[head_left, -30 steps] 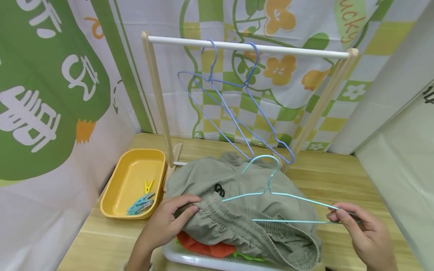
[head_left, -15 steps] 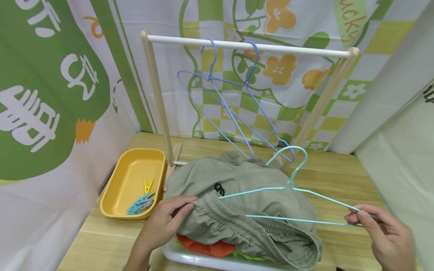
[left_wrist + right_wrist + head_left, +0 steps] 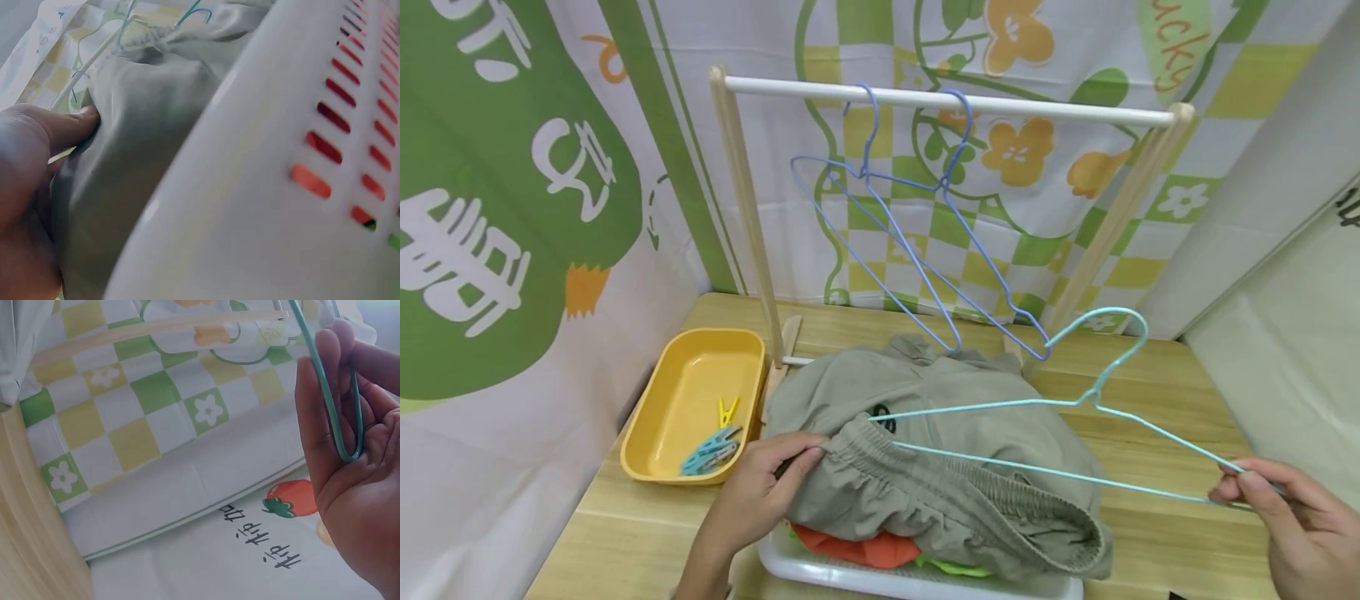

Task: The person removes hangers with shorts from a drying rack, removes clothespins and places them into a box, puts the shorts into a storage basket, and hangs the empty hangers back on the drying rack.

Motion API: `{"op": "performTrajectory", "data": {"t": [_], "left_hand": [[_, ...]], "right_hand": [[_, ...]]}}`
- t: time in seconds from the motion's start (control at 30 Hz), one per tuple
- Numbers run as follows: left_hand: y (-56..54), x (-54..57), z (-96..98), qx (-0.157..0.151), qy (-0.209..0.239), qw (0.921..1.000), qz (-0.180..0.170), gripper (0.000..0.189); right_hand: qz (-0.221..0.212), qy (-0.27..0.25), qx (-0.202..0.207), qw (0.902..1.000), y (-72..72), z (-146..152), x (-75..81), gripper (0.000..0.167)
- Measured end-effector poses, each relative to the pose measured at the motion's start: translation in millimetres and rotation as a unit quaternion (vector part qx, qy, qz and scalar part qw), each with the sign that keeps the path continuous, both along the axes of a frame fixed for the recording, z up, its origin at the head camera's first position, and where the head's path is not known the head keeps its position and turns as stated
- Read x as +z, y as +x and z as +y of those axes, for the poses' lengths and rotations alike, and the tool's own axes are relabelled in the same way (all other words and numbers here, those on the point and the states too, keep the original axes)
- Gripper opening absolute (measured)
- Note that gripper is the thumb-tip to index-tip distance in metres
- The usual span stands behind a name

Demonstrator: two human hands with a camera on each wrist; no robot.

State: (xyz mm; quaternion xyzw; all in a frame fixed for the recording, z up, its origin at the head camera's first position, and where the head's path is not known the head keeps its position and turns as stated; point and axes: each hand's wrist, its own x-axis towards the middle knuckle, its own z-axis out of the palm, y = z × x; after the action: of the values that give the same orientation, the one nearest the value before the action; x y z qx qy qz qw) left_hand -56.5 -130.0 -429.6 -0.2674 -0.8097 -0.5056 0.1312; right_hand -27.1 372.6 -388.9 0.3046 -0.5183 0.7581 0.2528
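Note:
Grey-green elastic-waist pants (image 3: 842, 383) with a black drawstring lie heaped over a white basket (image 3: 820, 575). At the left end of the waistband (image 3: 868, 462), my left hand (image 3: 763, 483) pinches the cloth between thumb and fingers; the left wrist view shows the thumb (image 3: 78, 125) on the fabric. My right hand (image 3: 1303, 508) holds the right end of a light teal wire hanger (image 3: 1096, 398), its hook pointing up. The hanger's left end disappears at the waistband's left side. In the right wrist view, the hanger's bent end (image 3: 350, 453) lies against the palm and fingers.
Two blue hangers (image 3: 868, 175) hang from the white bar (image 3: 1060, 108) of a wooden rack behind the pants. A yellow tub (image 3: 685, 358) with several clothespins (image 3: 711, 450) stands at left. Red cloth (image 3: 857, 546) shows in the basket. Printed curtains (image 3: 880, 250) enclose the table.
My right hand has moved right, drawing the hanger rightward and slightly tilting it, so more of its lower bar shows outside the waistband. The left hand keeps its hold, shifting slightly left.

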Motion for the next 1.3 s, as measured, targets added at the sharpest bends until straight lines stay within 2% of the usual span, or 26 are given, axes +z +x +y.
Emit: {"op": "performTrajectory", "data": {"t": [0.17,0.3,0.4,0.5,0.6,0.73,0.83,0.9,1.0,1.13,1.3], "left_hand": [[-1.6,-1.0,-1.3,0.012,-0.040,0.9991,-0.004,0.018],[-1.9,-2.9,0.0,-0.002,-0.082,0.9965,-0.016,0.014],[-1.5,-5.3,2.1,-0.033,-0.111,0.9930,-0.024,0.012],[0.2,-7.4,3.8,-0.057,-0.140,0.9881,-0.029,0.010],[2.5,-8.3,4.8,-0.064,-0.163,0.9838,-0.035,0.009],[4.2,-8.0,7.2,-0.069,-0.181,0.9797,-0.051,0.011],[4.8,-8.6,11.2,-0.075,-0.200,0.9755,-0.051,0.014],[5.4,-10.0,14.3,-0.076,-0.218,0.9720,-0.046,0.015],[6.8,-13.0,18.7,-0.073,-0.240,0.9668,-0.047,0.013],[7.4,-18.1,23.8,-0.069,-0.272,0.9588,-0.046,0.012],[7.7,-22.6,28.1,-0.070,-0.299,0.9509,-0.038,0.015]], "right_hand": [[0.028,-0.041,0.041,0.9979,-4.0,0.0,0.9,0.021],[0.036,-0.088,0.062,0.9935,-6.4,-1.1,2.7,0.022],[0.043,-0.121,0.047,0.9905,-9.7,-3.1,5.1,0.022],[0.043,-0.153,0.006,0.9872,-12.3,-4.7,7.1,0.022],[0.033,-0.195,-0.022,0.9800,-14.8,-5.1,7.8,0.022],[0.022,-0.241,-0.017,0.9701,-17.8,-5.7,7.4,0.024],[0.016,-0.261,-0.013,0.9652,-20.3,-7.0,6.5,0.024],[0.013,-0.265,-0.018,0.9641,-22.1,-8.8,6.6,0.024],[0.006,-0.254,-0.051,0.9657,-26.1,-13.7,8.1,0.023],[0.002,-0.208,-0.101,0.9728,-33.7,-21.6,13.3,0.021],[-0.020,-0.139,-0.171,0.9753,-46.2,-29.6,24.4,0.022]]}}
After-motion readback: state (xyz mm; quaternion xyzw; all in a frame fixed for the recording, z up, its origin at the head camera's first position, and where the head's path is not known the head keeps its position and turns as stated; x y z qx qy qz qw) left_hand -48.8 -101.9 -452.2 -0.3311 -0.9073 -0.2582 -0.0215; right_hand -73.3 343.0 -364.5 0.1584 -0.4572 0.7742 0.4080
